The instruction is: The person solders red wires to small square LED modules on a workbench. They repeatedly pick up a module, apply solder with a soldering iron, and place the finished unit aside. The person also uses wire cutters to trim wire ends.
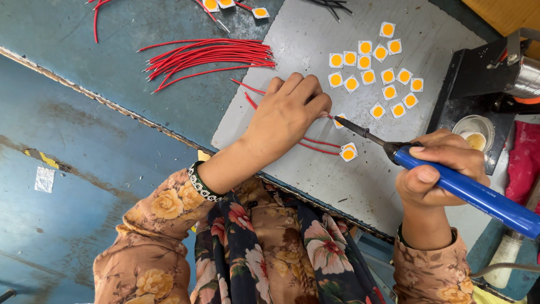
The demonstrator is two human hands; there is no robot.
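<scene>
My left hand [288,112] rests on the grey board [315,45], fingers curled, pinching a thin red wire [318,147] against a small white square chip with a yellow centre [339,121]. My right hand [441,166] grips a blue-handled soldering iron [478,194]; its dark tip points left and meets the chip beside my left fingertips. Another such chip [349,152] with red wire lies just below the tip.
Several loose yellow-centred chips [374,70] are spread on the board above the hands. A bundle of red wires [214,56] lies on the blue table at upper left. A black stand [484,73] with a small dish [474,134] sits at the right.
</scene>
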